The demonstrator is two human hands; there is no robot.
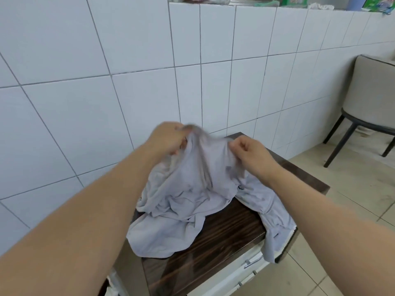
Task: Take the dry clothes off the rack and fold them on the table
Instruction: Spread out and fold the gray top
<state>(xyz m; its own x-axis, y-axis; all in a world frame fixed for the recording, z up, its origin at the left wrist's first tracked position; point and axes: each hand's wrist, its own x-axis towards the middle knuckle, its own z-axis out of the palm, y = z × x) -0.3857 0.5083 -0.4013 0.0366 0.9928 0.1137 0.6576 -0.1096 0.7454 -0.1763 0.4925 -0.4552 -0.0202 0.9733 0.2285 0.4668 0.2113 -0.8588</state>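
A pale grey shirt [192, 195] lies crumpled on the dark wood-grain table [224, 236], its upper part lifted by both hands. The left hand [168, 139] has its fingers curled round a bunch of the cloth at the top, which is blurred there. The right hand [250, 152] pinches the cloth just beside it, fingers curled in with the thumb against the fabric. Between the two hands the cloth hangs in folds down to the tabletop. The lower part spreads over the near left side of the table, and one part drapes over the right edge, hanging in front of a white drawer [241, 272] with a metal handle [253, 261]. The table stands against a wall [106, 60] of white tiles. On the ledge along the top of the wall sit some cloths and green packets, too cut off to tell apart. To the right, on a tiled floor [346, 221], stands a beige chair [372, 95] with dark legs, well apart from the table.
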